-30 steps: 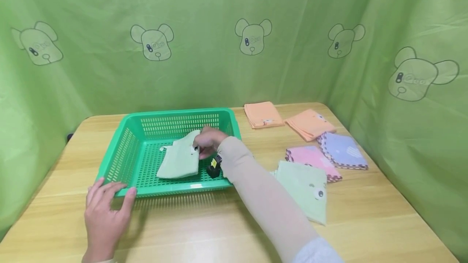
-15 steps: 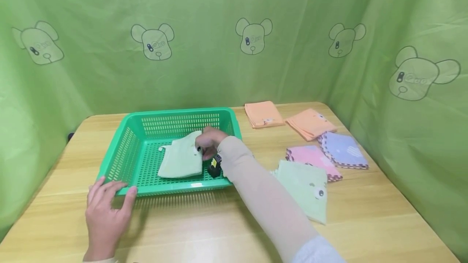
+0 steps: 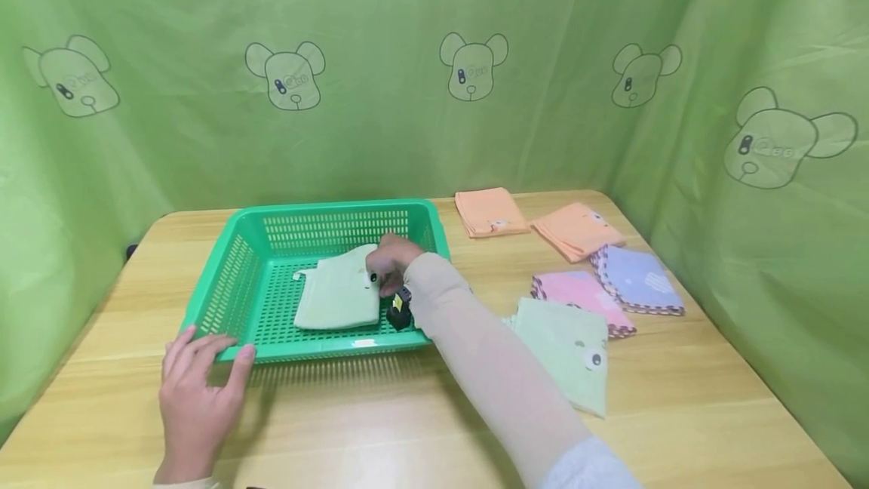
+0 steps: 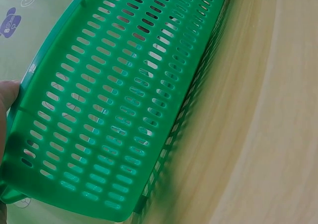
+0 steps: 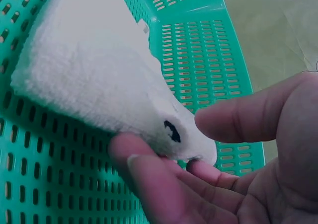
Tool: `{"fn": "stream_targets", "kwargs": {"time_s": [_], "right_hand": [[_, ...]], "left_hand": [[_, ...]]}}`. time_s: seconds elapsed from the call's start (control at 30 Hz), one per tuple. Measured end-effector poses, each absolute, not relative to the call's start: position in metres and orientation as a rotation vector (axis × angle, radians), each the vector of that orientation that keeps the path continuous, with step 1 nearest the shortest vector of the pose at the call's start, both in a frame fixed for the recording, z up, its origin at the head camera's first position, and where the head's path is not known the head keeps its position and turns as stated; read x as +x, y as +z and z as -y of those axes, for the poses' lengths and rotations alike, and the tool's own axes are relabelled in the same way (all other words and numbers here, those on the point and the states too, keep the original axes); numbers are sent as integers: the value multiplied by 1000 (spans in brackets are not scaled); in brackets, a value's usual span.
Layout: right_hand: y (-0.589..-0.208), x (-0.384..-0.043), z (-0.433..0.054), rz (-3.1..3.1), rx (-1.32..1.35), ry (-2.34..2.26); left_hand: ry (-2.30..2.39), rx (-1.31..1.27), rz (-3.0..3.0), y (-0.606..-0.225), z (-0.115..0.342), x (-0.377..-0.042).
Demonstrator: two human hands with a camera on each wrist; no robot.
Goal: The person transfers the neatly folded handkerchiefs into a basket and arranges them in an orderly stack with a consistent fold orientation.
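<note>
A folded pale green hand towel point(image 3: 336, 293) with a stitched eye lies in the green plastic basket point(image 3: 315, 353). My right hand point(image 3: 392, 256) reaches into the basket and holds the towel's right edge. In the right wrist view the thumb is above the towel point(image 5: 89, 60) and the fingers are bent beneath it. My left hand point(image 3: 200, 398) grips the basket's front left corner, fingers over the rim and thumb at the front. The left wrist view shows the basket's slotted wall point(image 4: 109, 100) and only a bit of that hand.
To the right on the wooden table point(image 3: 380, 429) lie more folded towels: two orange ones point(image 3: 490, 211), a purple one point(image 3: 638, 278), a pink one point(image 3: 577, 291) and a green one point(image 3: 563, 349) overlapping the pink. A green curtain point(image 3: 380, 127) stands behind the table.
The towel in the basket has shifted slightly to the right along with my right hand. My left hand stays at the basket corner.
</note>
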State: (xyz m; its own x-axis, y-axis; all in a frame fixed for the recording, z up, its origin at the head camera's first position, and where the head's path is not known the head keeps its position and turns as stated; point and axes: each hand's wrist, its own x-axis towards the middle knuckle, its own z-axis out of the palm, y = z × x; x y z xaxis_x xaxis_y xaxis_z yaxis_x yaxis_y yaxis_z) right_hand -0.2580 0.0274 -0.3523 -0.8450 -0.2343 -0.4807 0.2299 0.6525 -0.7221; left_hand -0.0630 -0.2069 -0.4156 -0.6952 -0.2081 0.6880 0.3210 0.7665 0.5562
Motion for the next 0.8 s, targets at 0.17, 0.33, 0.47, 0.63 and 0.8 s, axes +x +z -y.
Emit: {"fn": "stream_targets", "kwargs": {"time_s": [0.17, 0.33, 0.47, 0.63, 0.8], "right_hand": [[-351, -259, -28, -2405, 2, -1019], [-349, -259, -29, -2457, -5, -958], [-348, -259, -30, -2500, 6, -928], [-348, -261, -31, -2545, 18, -956], [-348, -264, -32, -2554, 15, -1010]], "left_hand": [[-863, -86, 2173, -416, 207, -63], [-863, -83, 2176, -415, 207, -63], [-859, -89, 2177, -416, 207, -63], [-863, -94, 2161, -416, 207, -63], [-863, -97, 2155, -416, 207, -63]]}}
